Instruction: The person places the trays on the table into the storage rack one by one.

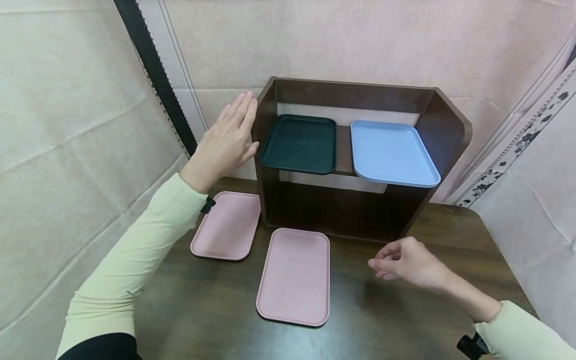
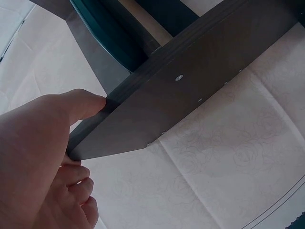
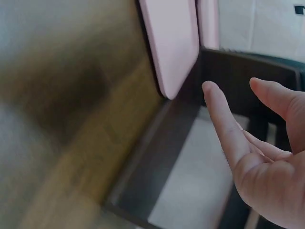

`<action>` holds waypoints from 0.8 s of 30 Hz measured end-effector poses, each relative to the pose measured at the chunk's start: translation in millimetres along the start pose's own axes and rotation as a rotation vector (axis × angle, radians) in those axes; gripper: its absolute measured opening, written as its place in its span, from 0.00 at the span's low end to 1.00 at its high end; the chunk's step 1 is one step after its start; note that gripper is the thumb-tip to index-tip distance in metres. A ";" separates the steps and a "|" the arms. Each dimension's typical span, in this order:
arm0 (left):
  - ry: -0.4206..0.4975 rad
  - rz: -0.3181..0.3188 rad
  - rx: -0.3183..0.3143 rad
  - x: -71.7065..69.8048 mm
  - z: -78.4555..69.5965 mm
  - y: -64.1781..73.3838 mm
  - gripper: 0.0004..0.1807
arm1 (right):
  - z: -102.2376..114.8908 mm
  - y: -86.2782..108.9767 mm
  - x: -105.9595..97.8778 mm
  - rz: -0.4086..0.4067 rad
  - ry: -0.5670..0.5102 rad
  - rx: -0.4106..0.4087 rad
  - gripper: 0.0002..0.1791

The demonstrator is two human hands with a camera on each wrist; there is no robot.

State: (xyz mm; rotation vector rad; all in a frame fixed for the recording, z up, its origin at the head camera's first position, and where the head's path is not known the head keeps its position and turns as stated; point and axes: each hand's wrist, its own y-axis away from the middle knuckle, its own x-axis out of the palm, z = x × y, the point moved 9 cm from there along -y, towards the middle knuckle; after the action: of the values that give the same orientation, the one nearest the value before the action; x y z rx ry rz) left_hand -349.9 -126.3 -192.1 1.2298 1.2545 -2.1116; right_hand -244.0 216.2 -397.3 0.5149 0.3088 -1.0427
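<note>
My left hand is raised at the left side panel of a dark brown two-level shelf, fingers straight. In the left wrist view its thumb overlaps the panel's edge; I cannot tell whether it touches. On the upper level lie a dark green tray at the left and a light blue tray at the right. My right hand, holding nothing, hovers over the table in front of the shelf's right part. In the right wrist view its thumb and index finger stand apart.
Two pink trays lie on the brown wooden table: one pink tray in front of the shelf, another pink tray beside its left side. Pale cloth hangs behind and at both sides.
</note>
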 end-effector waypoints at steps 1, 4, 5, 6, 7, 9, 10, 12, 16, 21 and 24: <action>-0.002 -0.003 0.001 -0.1 0.1 0.0 0.45 | -2.2 -1.4 6.1 0.011 -0.002 0.003 0.17; -0.005 -0.002 -0.001 0.0 0.3 0.1 0.45 | -7.4 -6.4 22.6 0.031 -0.008 -0.006 0.16; -0.003 -0.001 -0.004 -0.2 0.3 0.5 0.45 | -9.0 -7.9 27.6 0.038 -0.008 -0.011 0.15; -0.003 -0.001 -0.005 -0.5 0.2 0.6 0.45 | -10.7 -9.5 32.2 0.042 -0.006 -0.015 0.14; -0.001 -0.001 -0.005 -0.5 0.2 0.6 0.45 | -12.5 -10.9 36.7 0.047 -0.002 -0.018 0.14; 0.001 0.001 -0.006 -0.3 -0.2 0.1 0.45 | -15.8 -12.8 45.0 0.057 0.012 -0.026 0.13; 0.004 0.003 -0.006 -0.2 -0.4 -0.3 0.45 | -17.5 -13.7 49.1 0.060 0.020 -0.027 0.13; 0.008 0.005 -0.006 0.1 -0.4 -0.9 0.45 | -21.1 -15.1 57.3 0.066 0.027 -0.026 0.12; 0.012 0.017 -0.017 0.8 0.1 -1.0 0.45 | -27.5 -17.8 73.4 0.073 0.031 -0.024 0.11; 0.011 0.025 -0.025 1.2 1.0 0.2 0.45 | -33.7 -22.0 93.2 0.096 0.036 -0.025 0.11; 0.006 0.020 -0.024 0.7 1.7 0.1 0.45 | -36.0 -25.4 102.3 0.109 0.028 -0.022 0.11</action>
State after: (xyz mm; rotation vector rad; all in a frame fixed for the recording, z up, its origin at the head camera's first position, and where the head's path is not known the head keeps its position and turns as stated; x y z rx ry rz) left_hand -351.1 -127.7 -192.4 1.2343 1.2616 -2.0743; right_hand -217.6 149.9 -482.9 0.5209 0.3135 -0.9260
